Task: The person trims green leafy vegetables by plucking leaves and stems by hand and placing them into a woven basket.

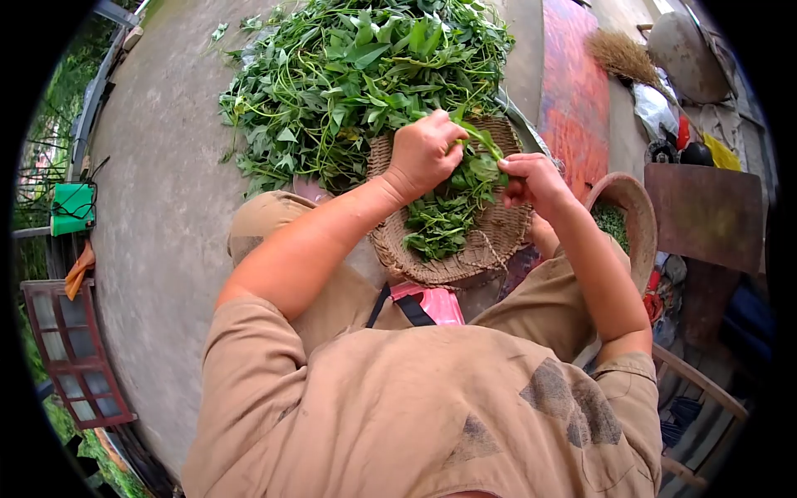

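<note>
Between my two hands, above a woven basket [502, 236], stretches a green stem [484, 138]. My left hand [427, 149] is closed on its upper left part, near the leafy end. The fingertips of my right hand [535, 178] pinch the stem's lower right end. Picked green leaves [444, 220] lie in the basket below both hands. Behind the basket spreads a large heap of leafy vines [357, 75], which touches its far left rim.
At the right stands a round brown container [641, 224] with chopped greens inside. Beyond it are a red board [574, 91], a straw broom [621, 55] and a brown panel [704, 212]. Something pink [432, 305] lies between my legs. A green box [73, 207] is far left.
</note>
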Tool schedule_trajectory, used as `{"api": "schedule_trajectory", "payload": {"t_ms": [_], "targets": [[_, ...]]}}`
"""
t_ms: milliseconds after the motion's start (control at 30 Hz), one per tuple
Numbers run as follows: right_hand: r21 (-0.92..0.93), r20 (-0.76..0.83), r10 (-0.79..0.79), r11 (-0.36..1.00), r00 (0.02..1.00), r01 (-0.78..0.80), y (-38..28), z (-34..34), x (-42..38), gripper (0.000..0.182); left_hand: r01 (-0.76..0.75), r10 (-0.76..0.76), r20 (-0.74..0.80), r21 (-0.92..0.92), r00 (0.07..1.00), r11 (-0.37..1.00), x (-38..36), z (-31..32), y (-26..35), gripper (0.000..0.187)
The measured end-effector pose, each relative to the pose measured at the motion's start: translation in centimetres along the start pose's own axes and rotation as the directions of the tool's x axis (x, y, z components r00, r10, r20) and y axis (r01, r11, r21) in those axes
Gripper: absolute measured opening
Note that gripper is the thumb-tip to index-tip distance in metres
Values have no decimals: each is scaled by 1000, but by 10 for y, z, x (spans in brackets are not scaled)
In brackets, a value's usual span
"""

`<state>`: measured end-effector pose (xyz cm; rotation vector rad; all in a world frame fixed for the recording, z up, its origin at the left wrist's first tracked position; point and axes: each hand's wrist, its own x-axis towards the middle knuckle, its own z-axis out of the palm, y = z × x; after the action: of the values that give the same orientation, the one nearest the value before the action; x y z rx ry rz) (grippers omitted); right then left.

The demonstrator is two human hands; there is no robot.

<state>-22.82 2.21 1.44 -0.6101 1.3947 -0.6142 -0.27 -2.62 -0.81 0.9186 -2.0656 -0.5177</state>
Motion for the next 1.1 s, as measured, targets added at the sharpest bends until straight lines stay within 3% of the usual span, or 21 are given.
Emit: {"api": "schedule_trajectory", "payload": {"t_ms": [100, 333, 500, 533, 600, 633, 667, 733, 800, 967, 1067, 1100], "targets": [[19, 88, 29, 999, 996, -31, 4, 12, -2, 16, -115, 111, 66, 62, 992, 991, -2, 8, 2, 16], [5, 177, 41, 999, 983, -43, 1, 16, 12, 22, -177, 140, 254, 129, 957, 976, -7, 21, -12, 12], [-171, 252, 3, 984, 968, 42, -6, 14, 13, 23, -149, 127, 229, 82, 965, 985, -9, 23, -11, 12], [-214, 262, -12, 974, 965, 70, -8, 13, 13, 21, -105, 71, 208, 155, 975, 982, -7, 21, -13, 12], [-297, 261, -76, 942, 962, 155, -9, 8, 17, 18, 22, -26, 134, 24, 991, 999, -2, 19, -38, 10], [-335, 251, -128, 919, 959, 210, -7, 2, 22, 17, 444, -419, 148, -241, 896, 863, 7, 11, -34, 11], [-372, 244, -179, 890, 953, 262, -5, -4, 24, 16, 407, -397, 104, -351, 912, 843, 11, 11, -47, 11], [-540, 149, -237, 793, 960, 280, -5, -10, 25, 15, 573, -526, 247, -496, 814, 653, 23, -4, -44, 11], [-690, 62, -291, 679, 955, 251, -4, -15, 26, 20, 518, -470, 258, -620, 844, 589, 28, -11, -43, 10], [-862, 126, -577, 340, 807, 377, 18, -30, 45, 22, 648, -547, 387, -621, 743, 442, 33, -28, -45, 11], [-880, 213, -652, 196, 727, 433, 18, -25, 46, 20, 574, -458, 346, -470, 819, 671, 26, -17, -33, 15], [-880, 233, -665, 167, 710, 445, 18, -21, 45, 19, 540, -415, 398, -287, 818, 791, 24, -16, -34, 16]]}}
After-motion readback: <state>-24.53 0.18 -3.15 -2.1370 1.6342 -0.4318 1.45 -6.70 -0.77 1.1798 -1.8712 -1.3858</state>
